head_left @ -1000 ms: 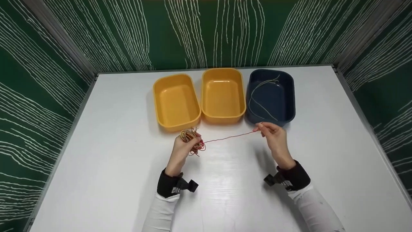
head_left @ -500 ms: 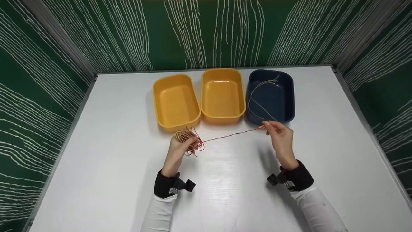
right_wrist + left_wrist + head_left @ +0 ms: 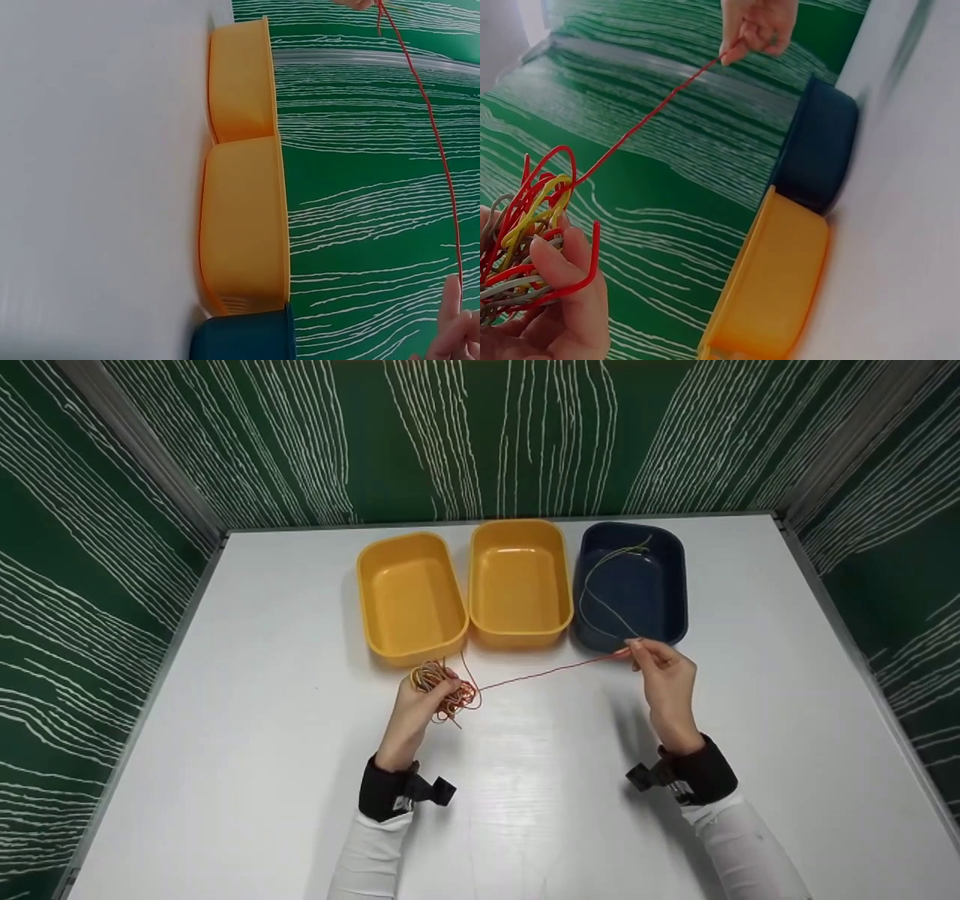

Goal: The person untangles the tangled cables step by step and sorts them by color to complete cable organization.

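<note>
My left hand [image 3: 411,706] grips a tangled bundle of thin wires [image 3: 432,676], red, yellow and grey, with the thumb laid over it. Loose loops and ends stick out of the bundle, clearest in the left wrist view. From it a single red wire [image 3: 551,670] runs nearly straight to the right. My right hand [image 3: 669,684] pinches the far part of this wire between thumb and fingertips, over the near edge of the dark blue bin [image 3: 671,585]. In the right wrist view the red wire [image 3: 442,157] stretches high above the tabletop between both hands.
Two yellow bins [image 3: 412,600] stand side by side left of the blue one, along the back of the white table [image 3: 262,697]. Inside the blue bin lies a thin yellowish wire [image 3: 592,585], bent in a curve. Green walls with white lines [image 3: 367,450] enclose the table.
My right hand has moved right and slightly away, so the drawn-out red wire is longer. My left hand has shifted a little left with the bundle, and a loose red end now stands up from it.
</note>
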The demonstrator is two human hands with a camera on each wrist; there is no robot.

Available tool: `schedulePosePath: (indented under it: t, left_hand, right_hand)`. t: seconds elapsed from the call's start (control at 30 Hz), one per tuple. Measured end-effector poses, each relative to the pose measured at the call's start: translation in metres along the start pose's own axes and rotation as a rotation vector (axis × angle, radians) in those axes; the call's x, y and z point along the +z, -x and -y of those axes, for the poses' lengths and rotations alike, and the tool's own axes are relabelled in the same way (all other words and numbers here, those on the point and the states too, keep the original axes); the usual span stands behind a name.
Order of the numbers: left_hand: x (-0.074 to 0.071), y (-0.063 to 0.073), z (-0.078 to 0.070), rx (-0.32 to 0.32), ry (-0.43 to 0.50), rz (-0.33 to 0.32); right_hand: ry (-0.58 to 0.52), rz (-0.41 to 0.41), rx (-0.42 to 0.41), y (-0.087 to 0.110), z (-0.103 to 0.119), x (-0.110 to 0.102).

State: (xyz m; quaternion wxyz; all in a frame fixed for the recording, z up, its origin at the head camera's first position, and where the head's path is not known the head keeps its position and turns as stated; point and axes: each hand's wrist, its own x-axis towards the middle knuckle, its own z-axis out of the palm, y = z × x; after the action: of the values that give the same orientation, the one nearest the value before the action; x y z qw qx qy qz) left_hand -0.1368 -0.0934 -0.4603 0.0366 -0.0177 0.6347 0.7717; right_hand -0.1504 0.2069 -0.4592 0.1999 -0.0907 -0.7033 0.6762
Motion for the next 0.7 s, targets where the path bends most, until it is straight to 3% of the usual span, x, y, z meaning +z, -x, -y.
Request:
schedulePosePath:
  t: [0.33, 0.57, 0.63, 0.7]
  left_hand:
    - [-0.002, 0.0, -0.001, 0.016, -0.036, 0.014]
    - [-0.015, 0.003, -0.004, 0.019, -0.044, -0.033]
    - [-0.021, -0.003, 0.004, 0.057, -0.032, 0.001]
    - [-0.024, -0.004, 0.002, 0.073, -0.016, 0.027]
  right_hand:
    - [-0.045, -0.007, 0.022, -0.006, -0.009, -0.01]
    - [-0.094, -0.03, 0.037, -0.014, -0.005, -0.026]
    - [-0.071, -0.013, 0.033, -0.016, -0.004, -0.028]
    - [-0.053, -0.025, 0.02, -0.02, -0.006, -0.032]
